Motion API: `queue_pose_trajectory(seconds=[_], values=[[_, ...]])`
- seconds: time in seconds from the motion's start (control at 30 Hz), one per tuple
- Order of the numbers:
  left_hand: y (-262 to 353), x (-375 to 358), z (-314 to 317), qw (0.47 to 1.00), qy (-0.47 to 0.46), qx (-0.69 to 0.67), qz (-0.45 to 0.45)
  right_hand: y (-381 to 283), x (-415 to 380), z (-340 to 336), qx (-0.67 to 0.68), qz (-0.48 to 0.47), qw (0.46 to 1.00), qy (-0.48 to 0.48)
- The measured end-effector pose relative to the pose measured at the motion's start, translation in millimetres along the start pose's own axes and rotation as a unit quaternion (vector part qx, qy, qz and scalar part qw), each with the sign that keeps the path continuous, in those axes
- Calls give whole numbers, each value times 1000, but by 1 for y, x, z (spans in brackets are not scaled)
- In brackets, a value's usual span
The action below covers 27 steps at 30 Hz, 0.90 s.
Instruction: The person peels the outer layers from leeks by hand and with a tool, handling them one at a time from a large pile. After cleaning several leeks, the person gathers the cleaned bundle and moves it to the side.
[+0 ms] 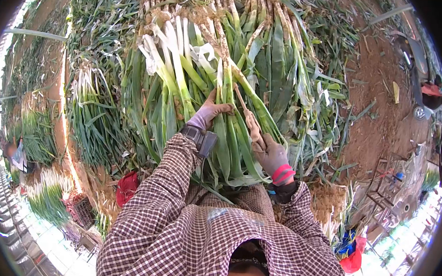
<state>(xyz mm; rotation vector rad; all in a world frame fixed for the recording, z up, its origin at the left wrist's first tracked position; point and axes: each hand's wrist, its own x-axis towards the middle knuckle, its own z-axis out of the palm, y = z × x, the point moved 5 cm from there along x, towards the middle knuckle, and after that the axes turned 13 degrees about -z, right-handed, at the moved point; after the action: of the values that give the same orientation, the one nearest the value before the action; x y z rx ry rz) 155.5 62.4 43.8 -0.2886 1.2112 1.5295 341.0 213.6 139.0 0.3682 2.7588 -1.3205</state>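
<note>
A large heap of long green onions [278,65] lies before me, roots at the far side and leaves toward me. My left hand [210,111], gloved, is closed round a green onion stalk [227,83] near the heap's middle. In my gloved right hand [272,155] is the handle of a tool wrapped in tan material [252,126]; its thin front part points up toward the stalks. Several peeled onions with white stems [173,46] lie to the left of the held stalk.
More bundles of green onions [93,100] stand at the left. Loose leaves [331,74] cover the ground, with brown soil [377,104] at the right. A red bag [127,189] is by my left elbow, and a metal frame [384,184] lies at the lower right. Another person [18,153] is at the far left.
</note>
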Motion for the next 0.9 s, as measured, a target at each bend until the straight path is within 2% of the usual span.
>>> queue_pose_trajectory(seconds=[0.1, 0.2, 0.4, 0.6, 0.8, 0.9], values=[[-4, 8, -9, 999, 29, 24, -33, -8, -5, -7, -35, -4, 999, -31], [-6, 14, -9, 999, 2, -4, -44, -11, -15, -10, -84, -1, 995, -58], [-10, 16, -12, 999, 5, -43, -29, -9, 2, -8, -95, -21, 994, -54], [-10, 15, -15, 996, 60, -43, -54, -17, -6, -13, -123, -49, 988, -74], [-15, 17, -15, 994, 94, -34, -40, -18, 16, -6, -136, -54, 989, -36], [-17, 22, -16, 995, 76, -62, -30, -19, 42, -1, -142, -51, 988, -35]])
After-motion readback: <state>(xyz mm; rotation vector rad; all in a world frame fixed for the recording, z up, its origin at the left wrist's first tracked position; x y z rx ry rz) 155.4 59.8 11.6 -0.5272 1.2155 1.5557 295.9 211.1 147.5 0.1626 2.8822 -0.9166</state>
